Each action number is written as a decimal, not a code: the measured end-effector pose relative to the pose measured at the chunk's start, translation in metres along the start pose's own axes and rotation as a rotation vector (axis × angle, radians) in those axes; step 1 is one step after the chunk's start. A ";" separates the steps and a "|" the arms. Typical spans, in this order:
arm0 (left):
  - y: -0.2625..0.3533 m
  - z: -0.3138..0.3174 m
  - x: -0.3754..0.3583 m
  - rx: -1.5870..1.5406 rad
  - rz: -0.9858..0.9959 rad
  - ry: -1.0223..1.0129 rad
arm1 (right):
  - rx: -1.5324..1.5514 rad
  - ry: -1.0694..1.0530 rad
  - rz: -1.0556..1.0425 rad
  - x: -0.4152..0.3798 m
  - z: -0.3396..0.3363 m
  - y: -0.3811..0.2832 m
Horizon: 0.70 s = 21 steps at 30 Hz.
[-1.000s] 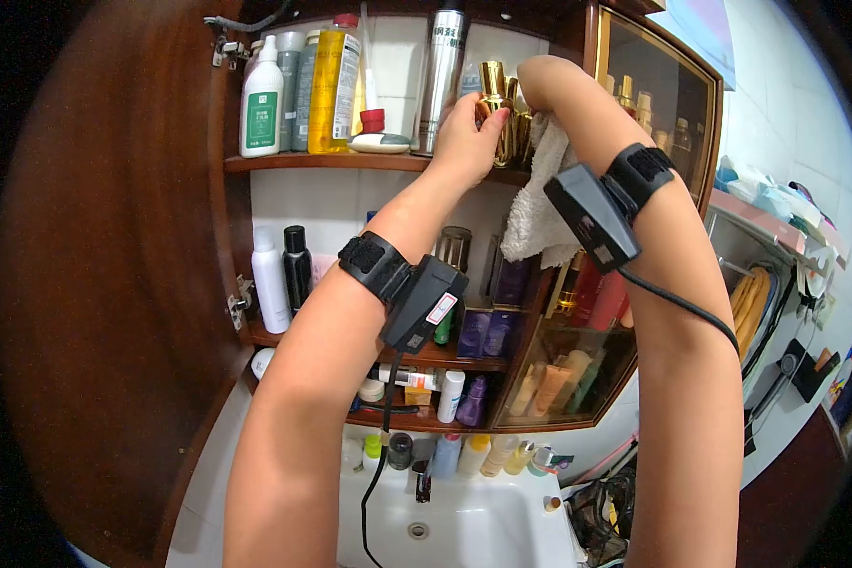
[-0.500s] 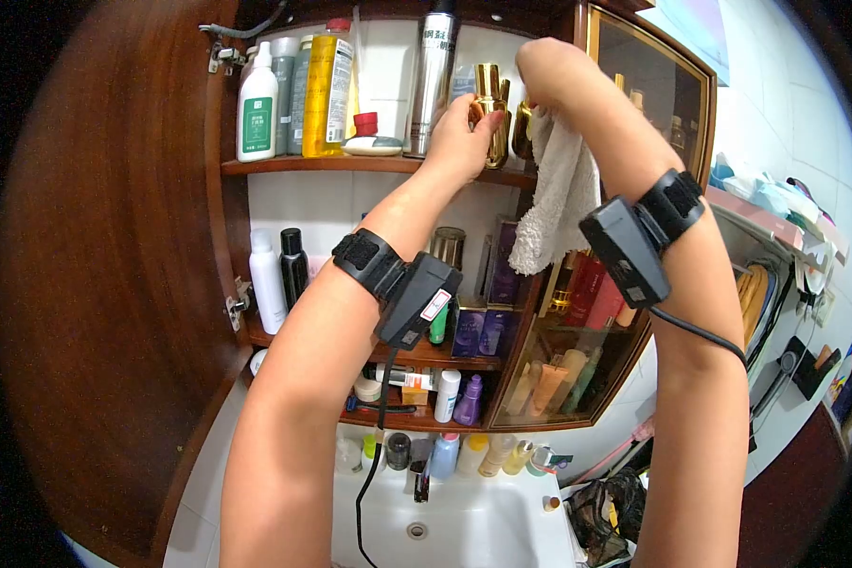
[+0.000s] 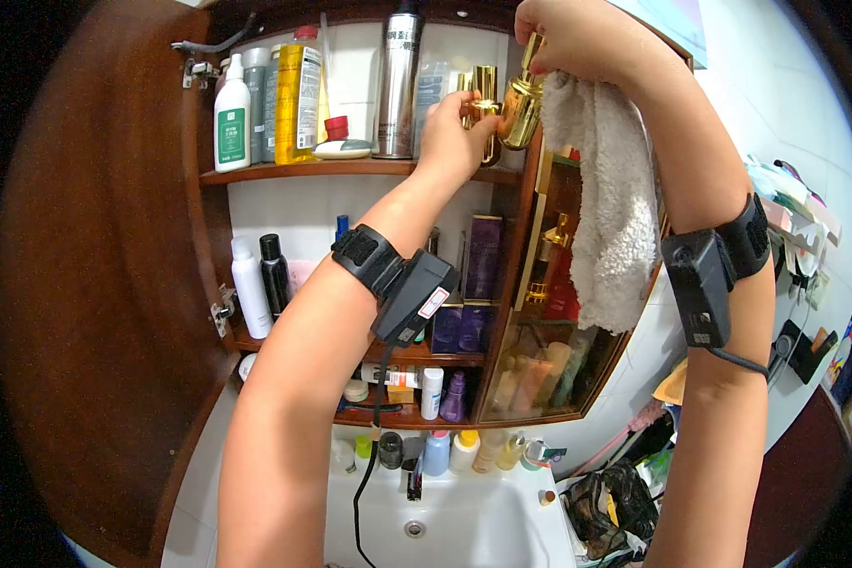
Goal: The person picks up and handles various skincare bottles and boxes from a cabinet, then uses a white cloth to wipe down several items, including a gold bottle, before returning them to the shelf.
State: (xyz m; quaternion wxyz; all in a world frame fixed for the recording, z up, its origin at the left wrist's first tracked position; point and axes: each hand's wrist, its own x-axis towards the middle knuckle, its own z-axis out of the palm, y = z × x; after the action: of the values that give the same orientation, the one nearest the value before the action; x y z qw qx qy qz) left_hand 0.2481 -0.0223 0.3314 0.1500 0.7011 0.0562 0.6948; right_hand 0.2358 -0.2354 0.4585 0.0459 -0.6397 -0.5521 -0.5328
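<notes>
My left hand (image 3: 452,135) reaches to the right end of the top shelf (image 3: 350,170). Its fingers and thumb are closed round a shiny gold bottle (image 3: 486,83), with another gold piece just behind. My right hand (image 3: 573,40), higher up, pinches the narrow top of a second gold bottle (image 3: 521,115), which hangs tilted in front of the shelf's right end. From the same hand a whitish towel (image 3: 615,218) drapes down over the glass door side; the grip on it is partly hidden. Both forearms wear black strapped devices.
A tall silver spray can (image 3: 398,90), a yellow bottle (image 3: 298,104) and a white pump bottle (image 3: 232,118) stand on the top shelf. The open wooden door (image 3: 95,284) is at left. Below are lower shelves with bottles, then a sink (image 3: 464,521).
My right hand has moved up and right, bringing a gold bottle out from the shelf and the towel with it. My left hand stays at the gold bottle. The view has shifted slightly.
</notes>
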 end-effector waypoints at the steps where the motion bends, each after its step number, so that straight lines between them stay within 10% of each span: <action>1: 0.003 0.001 -0.001 0.068 0.010 0.011 | -0.004 0.003 -0.012 -0.002 0.000 0.002; 21: -0.006 0.023 -0.004 0.280 0.188 0.142 | 0.013 0.177 -0.012 0.012 0.043 0.021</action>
State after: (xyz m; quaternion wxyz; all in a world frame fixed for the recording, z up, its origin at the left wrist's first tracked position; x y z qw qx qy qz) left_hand 0.2713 -0.0211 0.3263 -0.0189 0.6665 0.0971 0.7389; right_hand 0.2768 -0.2073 0.4599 0.0956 -0.5865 -0.5531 -0.5839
